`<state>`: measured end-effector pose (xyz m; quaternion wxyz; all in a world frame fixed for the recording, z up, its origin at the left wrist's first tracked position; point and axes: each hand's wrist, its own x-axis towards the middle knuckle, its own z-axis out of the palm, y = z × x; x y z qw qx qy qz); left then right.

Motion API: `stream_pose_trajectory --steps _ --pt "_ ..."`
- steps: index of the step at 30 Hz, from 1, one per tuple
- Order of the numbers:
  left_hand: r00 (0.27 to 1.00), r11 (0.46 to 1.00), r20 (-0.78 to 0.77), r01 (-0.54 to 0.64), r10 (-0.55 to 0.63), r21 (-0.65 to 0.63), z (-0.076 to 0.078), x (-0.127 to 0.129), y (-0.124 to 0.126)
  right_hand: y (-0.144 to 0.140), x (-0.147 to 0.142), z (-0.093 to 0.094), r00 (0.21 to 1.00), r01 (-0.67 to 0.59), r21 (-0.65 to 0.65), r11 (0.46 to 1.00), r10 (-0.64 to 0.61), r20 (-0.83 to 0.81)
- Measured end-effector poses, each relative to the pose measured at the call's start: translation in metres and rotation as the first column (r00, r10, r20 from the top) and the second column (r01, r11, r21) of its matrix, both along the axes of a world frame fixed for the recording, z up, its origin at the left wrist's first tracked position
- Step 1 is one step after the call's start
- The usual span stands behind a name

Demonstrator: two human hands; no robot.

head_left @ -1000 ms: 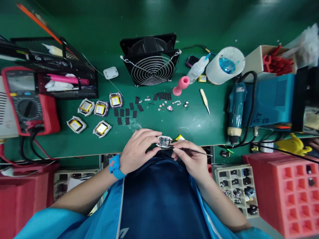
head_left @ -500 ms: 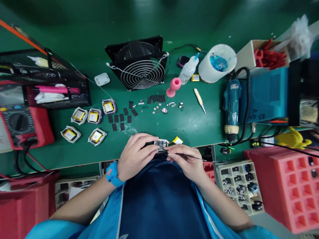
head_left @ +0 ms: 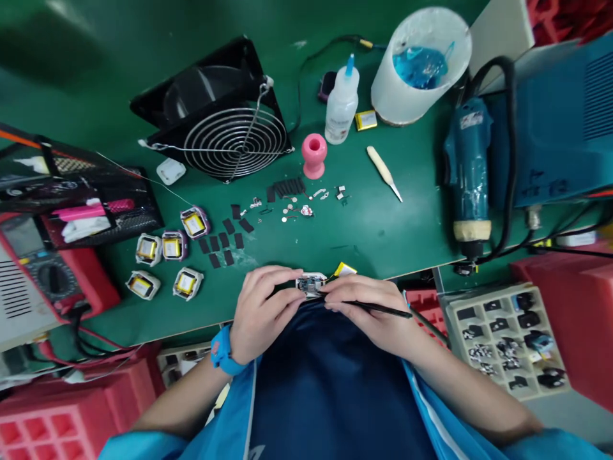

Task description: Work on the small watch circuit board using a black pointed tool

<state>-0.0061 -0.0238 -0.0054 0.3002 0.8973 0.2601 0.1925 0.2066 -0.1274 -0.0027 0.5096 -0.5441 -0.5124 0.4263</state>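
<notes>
My left hand (head_left: 263,313) is closed on the left end of an opened watch case (head_left: 310,285), its fingers and thumb on opposite edges. The case has a pale rim and a bare circuit board facing up. My right hand (head_left: 376,319) pinches dark tweezers (head_left: 385,309), their rear end sticking out to the right under the palm. Their tips are hidden by the fingers at the right side of the case. A yellow battery (head_left: 345,269) lies on the bench just beyond the right hand, with a thin wire running to the case.
Several watch cases with yellow batteries (head_left: 187,283) and black pads (head_left: 224,240) lie left on the green bench. A fan (head_left: 215,121), pink holder (head_left: 314,156), dropper bottle (head_left: 341,105), white tub (head_left: 397,96) and light-handled tool (head_left: 380,166) stand or lie beyond; an electric screwdriver (head_left: 472,166) hangs right.
The head view has turned and come closer, so the bench items appear shifted. Both hands keep their holds on the watch case and tweezers; more of the tweezers' rear end shows now.
</notes>
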Motion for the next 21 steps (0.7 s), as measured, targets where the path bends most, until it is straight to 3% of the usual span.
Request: stream_pose_trajectory --steps 8,21 --pt "1.0 0.999 -0.019 0.001 -0.002 -0.036 0.0018 -0.0007 0.0013 0.0084 0.0037 0.0057 0.997 -0.07 -0.064 0.996 0.067 -0.047" --pt "1.0 0.999 -0.012 -0.004 0.003 -0.04 -0.0004 -0.0018 -0.0002 0.0082 -0.0009 0.006 0.998 -0.054 -0.051 0.997 0.053 -0.02"
